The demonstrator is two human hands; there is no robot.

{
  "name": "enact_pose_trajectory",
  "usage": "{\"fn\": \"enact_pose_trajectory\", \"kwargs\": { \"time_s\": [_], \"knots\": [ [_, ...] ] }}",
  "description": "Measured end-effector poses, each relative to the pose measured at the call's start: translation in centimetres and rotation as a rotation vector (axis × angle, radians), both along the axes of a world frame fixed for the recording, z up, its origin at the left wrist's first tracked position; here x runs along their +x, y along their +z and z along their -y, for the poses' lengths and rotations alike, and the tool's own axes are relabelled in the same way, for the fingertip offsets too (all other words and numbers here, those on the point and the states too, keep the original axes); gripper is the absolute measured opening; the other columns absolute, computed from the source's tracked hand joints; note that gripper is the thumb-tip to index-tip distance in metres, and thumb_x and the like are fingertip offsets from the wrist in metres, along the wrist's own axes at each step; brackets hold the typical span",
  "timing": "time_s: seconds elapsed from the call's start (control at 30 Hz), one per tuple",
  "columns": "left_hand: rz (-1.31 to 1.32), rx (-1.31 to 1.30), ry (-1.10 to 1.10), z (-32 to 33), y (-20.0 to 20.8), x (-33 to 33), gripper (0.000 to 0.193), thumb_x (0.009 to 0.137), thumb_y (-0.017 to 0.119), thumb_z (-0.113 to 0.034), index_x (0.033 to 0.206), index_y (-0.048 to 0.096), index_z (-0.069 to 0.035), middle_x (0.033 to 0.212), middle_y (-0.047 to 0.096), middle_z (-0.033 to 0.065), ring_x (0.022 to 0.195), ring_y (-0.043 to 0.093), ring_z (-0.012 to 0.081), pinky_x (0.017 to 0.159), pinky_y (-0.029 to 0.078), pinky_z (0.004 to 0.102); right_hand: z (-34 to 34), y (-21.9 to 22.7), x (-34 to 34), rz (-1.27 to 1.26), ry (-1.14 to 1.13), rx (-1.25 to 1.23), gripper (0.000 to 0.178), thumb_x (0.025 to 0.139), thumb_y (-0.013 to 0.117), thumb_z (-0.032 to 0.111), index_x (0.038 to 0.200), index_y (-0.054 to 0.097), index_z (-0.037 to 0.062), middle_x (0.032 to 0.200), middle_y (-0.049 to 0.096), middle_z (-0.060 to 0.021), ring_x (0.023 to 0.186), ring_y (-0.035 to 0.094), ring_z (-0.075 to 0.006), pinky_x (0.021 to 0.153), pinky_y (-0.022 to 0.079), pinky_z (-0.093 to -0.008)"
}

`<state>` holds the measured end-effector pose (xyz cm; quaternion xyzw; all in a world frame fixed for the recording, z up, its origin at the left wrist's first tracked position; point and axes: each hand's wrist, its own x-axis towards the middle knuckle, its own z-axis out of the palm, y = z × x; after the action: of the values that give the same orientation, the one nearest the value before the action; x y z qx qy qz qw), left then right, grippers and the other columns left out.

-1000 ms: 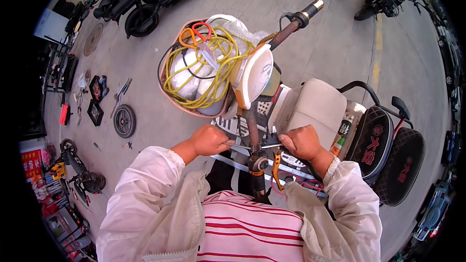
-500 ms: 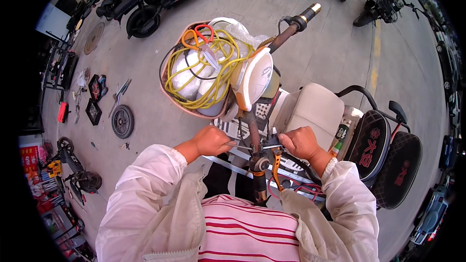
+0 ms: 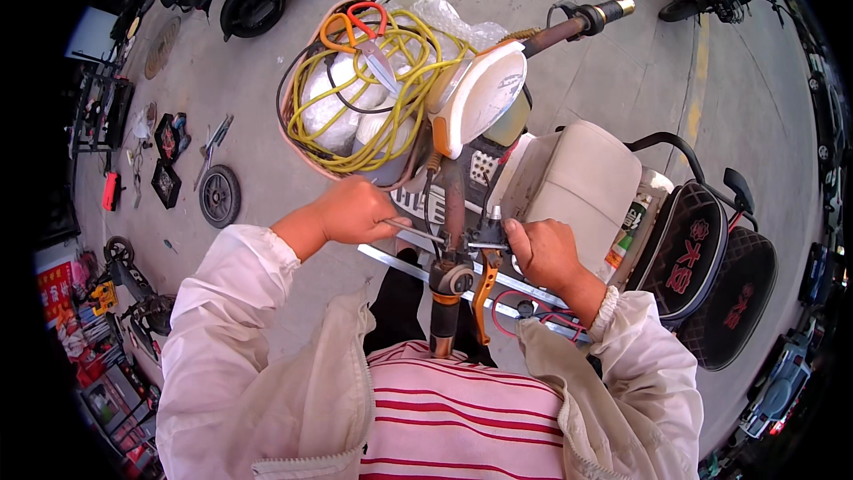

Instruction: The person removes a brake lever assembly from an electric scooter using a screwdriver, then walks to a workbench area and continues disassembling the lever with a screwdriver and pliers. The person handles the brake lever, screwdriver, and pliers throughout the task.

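My left hand (image 3: 354, 211) is closed around a thin metal rod-like tool (image 3: 413, 229), whose far end meets the clamp (image 3: 455, 258) on the handlebar (image 3: 454, 204) of an electric scooter. On the other side of the bar my right hand (image 3: 549, 253) is closed, thumb uppermost, beside the brake lever mount (image 3: 490, 229). A short metal piece runs from the mount to that thumb; what the fingers grip is hidden. Below hang the gold brake lever (image 3: 484, 295) and the near handlebar grip (image 3: 443, 324).
The front basket (image 3: 286, 116) holds yellow cable (image 3: 418, 93), wrapped white bundles and orange-red scissors (image 3: 378, 62). Right of the bar are the beige seat (image 3: 582, 182) and black backrest cushions (image 3: 680, 258). A loose wheel (image 3: 219, 196) and toolbox trays (image 3: 166, 182) lie on the floor; other scooters stand around.
The handlebar has swung round, its far end moving right and the near grip left. My left hand has moved up and left with the metal tool; my right hand stays beside the mount.
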<state>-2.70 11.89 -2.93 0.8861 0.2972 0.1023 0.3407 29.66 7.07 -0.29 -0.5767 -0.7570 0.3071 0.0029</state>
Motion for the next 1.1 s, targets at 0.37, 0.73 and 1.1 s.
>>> {"fn": "enact_pose_trajectory", "kwargs": {
  "time_s": [0.37, 0.73, 1.1],
  "knots": [
    [-0.143, 0.131, -0.097, -4.7, 2.8, -2.0, 0.038, 0.084, 0.067, -0.030, 0.057, 0.057, -0.005, 0.058, 0.058, 0.0124, 0.055, 0.057, 0.0349, 0.051, 0.045, 0.0445, 0.0, 0.6, -3.2, -0.174, -0.210, 0.014, 0.065, 0.100, 0.036, 0.042, 0.056, 0.058, 0.0000, 0.062, 0.056, -0.0266, 0.064, 0.055, -0.0493, 0.061, 0.042, -0.0557],
    [-0.034, 0.135, -0.212, -6.5, 1.1, -1.8, 0.043, 0.088, 0.062, -0.038, 0.058, 0.063, -0.007, 0.059, 0.060, 0.0129, 0.058, 0.058, 0.0367, 0.055, 0.047, 0.0451, -0.1, -0.1, -2.9, -0.240, -0.165, 0.048, 0.055, 0.099, 0.042, 0.039, 0.061, 0.065, 0.0073, 0.059, 0.059, -0.0186, 0.057, 0.058, -0.0413, 0.054, 0.044, -0.0491],
    [0.014, 0.111, -0.191, -5.9, -0.1, -1.4, 0.036, 0.086, 0.065, -0.025, 0.055, 0.057, -0.008, 0.057, 0.057, 0.0108, 0.055, 0.055, 0.0335, 0.053, 0.045, 0.0438, -1.0, -2.1, -1.9, -0.350, -0.100, 0.130, 0.049, 0.097, 0.046, 0.035, 0.059, 0.061, 0.0088, 0.060, 0.059, -0.0154, 0.056, 0.057, -0.0387, 0.051, 0.044, -0.0456]
  ]
}}
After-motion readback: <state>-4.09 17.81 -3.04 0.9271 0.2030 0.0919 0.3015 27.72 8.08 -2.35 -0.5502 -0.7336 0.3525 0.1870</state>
